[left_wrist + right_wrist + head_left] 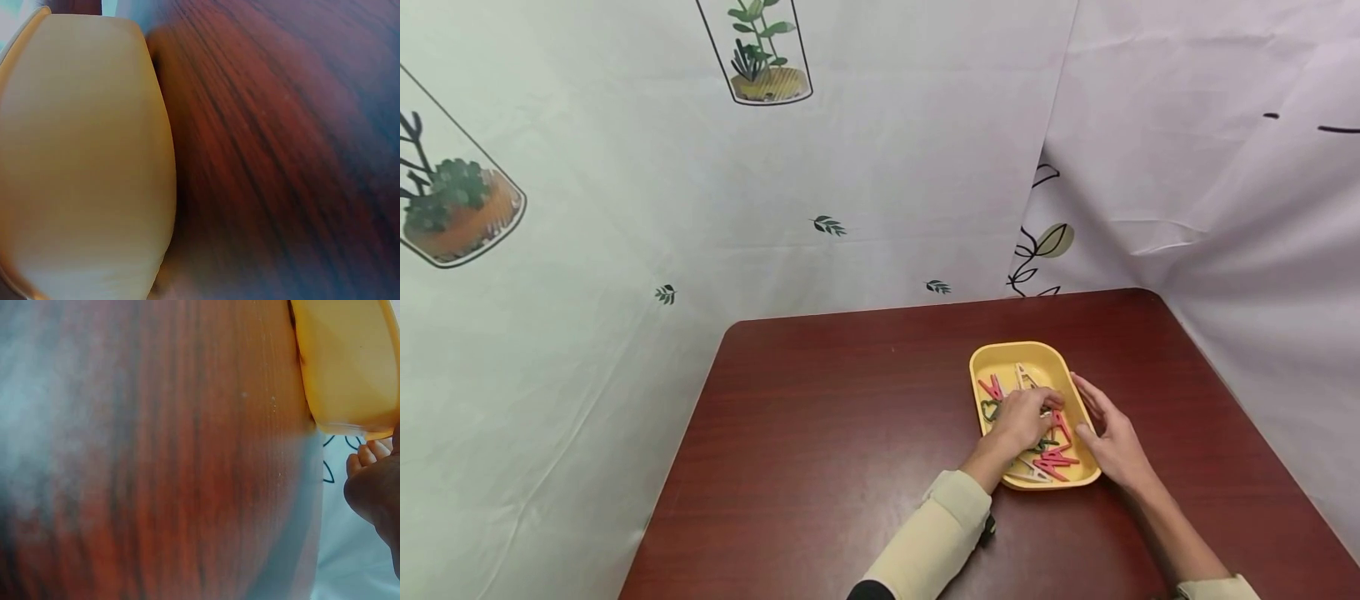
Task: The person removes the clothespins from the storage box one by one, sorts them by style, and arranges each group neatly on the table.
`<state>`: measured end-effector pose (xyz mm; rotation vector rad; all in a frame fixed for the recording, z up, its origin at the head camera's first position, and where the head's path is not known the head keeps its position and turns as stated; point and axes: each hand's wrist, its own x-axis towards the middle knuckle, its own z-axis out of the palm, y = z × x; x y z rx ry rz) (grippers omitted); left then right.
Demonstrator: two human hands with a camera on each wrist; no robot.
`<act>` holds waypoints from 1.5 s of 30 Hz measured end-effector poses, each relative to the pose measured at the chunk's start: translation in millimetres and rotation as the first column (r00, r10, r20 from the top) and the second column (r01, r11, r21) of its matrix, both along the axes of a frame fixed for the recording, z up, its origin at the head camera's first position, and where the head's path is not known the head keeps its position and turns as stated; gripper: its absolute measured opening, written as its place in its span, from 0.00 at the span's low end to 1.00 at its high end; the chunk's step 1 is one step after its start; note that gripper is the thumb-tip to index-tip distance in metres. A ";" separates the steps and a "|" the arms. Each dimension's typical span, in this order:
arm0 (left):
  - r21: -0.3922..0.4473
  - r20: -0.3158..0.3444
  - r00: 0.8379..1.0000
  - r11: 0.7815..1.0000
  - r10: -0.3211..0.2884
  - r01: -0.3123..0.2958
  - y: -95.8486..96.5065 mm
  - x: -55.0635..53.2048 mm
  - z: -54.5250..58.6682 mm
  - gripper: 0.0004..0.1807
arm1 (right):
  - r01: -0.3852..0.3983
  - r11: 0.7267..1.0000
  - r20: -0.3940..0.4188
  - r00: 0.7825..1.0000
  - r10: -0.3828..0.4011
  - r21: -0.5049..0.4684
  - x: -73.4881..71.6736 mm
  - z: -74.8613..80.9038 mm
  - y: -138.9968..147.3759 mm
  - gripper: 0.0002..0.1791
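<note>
A yellow tray with rounded corners sits on the right part of the table, holding several clothespins in pink, white and dark green. My left hand reaches over the tray's near left side, its bent fingers down among the clothespins; I cannot tell whether they pinch one. Some pink clothespins lie just below that hand, and a white clothespin is beyond it. Along the tray's right wall, my right hand rests with fingers extended and thumb near the rim. The tray's outer wall fills the left of the left wrist view.
The dark red wooden table has rounded far corners. Behind it and along its right side hangs a pale cloth printed with plants and leaves. A light sleeve covers the left forearm.
</note>
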<state>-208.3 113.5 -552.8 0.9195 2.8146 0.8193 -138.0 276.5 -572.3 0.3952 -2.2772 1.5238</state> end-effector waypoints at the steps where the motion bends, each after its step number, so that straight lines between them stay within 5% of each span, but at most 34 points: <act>1: 0.003 -0.005 1.000 1.000 -0.008 0.008 -0.1 0.1 -0.4 0.17 | 0.000 1.000 0.001 1.000 0.000 -0.001 0.0 0.1 0.1 0.45; 12: -0.071 -0.116 0.993 0.997 -0.004 -0.004 -0.1 2.3 -2.2 0.13 | 0.005 1.000 0.004 1.000 -0.005 -0.006 0.4 -0.1 -0.7 0.45; 34: -0.114 -0.091 0.994 0.992 -0.057 0.046 -2.6 6.4 -0.2 0.09 | 0.019 1.000 0.011 1.000 -0.019 0.023 2.1 0.4 0.3 0.45; 45: -0.042 -0.051 0.992 0.992 -0.119 0.117 -6.0 9.9 2.3 0.09 | 0.011 1.000 0.007 1.000 -0.011 0.010 1.4 -2.7 0.6 0.43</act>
